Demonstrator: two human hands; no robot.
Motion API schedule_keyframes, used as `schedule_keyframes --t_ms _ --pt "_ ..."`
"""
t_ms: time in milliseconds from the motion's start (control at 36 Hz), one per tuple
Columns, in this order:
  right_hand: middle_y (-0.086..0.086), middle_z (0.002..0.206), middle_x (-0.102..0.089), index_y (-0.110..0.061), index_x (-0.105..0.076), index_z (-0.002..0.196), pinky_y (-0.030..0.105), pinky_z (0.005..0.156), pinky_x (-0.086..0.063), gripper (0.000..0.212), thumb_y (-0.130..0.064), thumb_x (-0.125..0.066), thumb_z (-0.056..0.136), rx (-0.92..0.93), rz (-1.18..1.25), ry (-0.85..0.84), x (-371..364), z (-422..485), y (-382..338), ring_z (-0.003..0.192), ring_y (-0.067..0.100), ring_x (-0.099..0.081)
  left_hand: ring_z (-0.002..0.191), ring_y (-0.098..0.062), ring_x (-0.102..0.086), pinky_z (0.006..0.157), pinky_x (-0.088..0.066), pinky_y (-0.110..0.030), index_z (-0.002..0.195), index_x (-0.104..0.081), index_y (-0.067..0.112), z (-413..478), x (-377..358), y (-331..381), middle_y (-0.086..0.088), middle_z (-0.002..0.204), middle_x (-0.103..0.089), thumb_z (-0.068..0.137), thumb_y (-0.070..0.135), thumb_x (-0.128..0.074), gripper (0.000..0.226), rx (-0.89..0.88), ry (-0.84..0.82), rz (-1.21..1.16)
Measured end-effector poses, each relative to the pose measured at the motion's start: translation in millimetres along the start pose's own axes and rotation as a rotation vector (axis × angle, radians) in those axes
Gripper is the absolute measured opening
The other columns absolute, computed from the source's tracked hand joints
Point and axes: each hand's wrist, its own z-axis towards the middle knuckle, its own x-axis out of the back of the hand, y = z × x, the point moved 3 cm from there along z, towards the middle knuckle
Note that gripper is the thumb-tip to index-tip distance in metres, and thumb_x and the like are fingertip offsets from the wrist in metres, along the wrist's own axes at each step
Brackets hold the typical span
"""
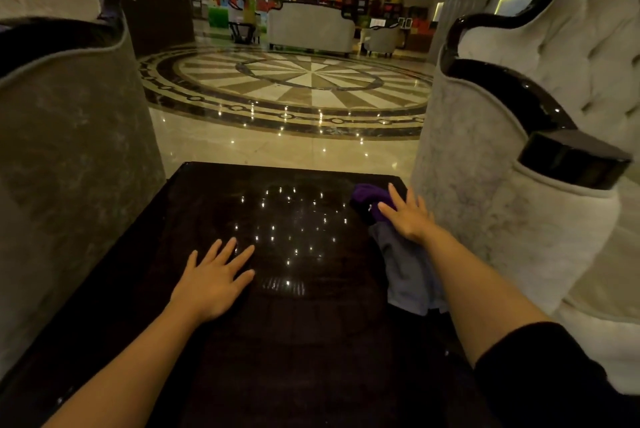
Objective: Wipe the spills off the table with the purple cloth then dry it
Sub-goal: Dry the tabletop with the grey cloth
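Head view, glossy dark table (294, 341), bunched purple cloth (367, 195), flat hands.

Left hand (214, 280) flat on table (304, 341); right hand (408, 214) spread over purple cloth (367, 195).

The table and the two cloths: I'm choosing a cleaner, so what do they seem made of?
The table looks like dark polished stone or lacquered wood; it mirrors the ceiling lights sharply. The purple cloth seems soft, fuzzy fabric, bunched, perhaps microfibre. The grey cloth looks thinner and smoother, lying in flat folds.
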Motion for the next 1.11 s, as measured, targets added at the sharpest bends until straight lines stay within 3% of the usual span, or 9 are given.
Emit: schedule_keyframes --t_ms 500,806,1111 --pt "0.016 0.155 0.007 -0.038 0.006 0.141 0.052 0.114 -0.007 0.084 -0.07 -0.039 0.079 -0.053 -0.031 0.027 -39.6 -85.2 10.8 0.142 0.033 0.001 0.145 -0.019 -0.005 0.117 -0.007 -0.04 0.144 -0.014 0.033 -16.6 13.6 -0.6 -0.004 0.157 -0.009 0.097 0.04 -0.027 0.05 -0.013 0.12 -0.157" --pt "0.013 0.156 -0.004 -0.024 -0.001 0.145 0.045 0.114 -0.016 0.059 -0.037 -0.031 0.096 -0.119 -0.101 0.061 -45.8 -90.7 -8.9 0.142 0.031 -0.006 0.145 -0.018 0.003 0.117 -0.002 -0.04 0.145 -0.002 0.033 -49.8 11.1 -36.5 -0.002 0.158 0.002 0.097 0.042 -0.024 0.054 0.009 0.018 -0.045" --pt "0.014 0.156 -0.003 -0.021 -0.003 0.145 0.044 0.114 -0.017 0.056 -0.027 -0.031 0.096 -0.117 -0.106 0.068 -59.2 -99.8 -55.0 0.142 0.034 -0.008 0.144 -0.017 0.009 0.117 0.003 -0.039 0.145 0.001 0.029 -82.3 -0.9 -50.5 -0.001 0.157 0.006 0.097 0.043 -0.018 0.053 0.016 -0.041 0.038"
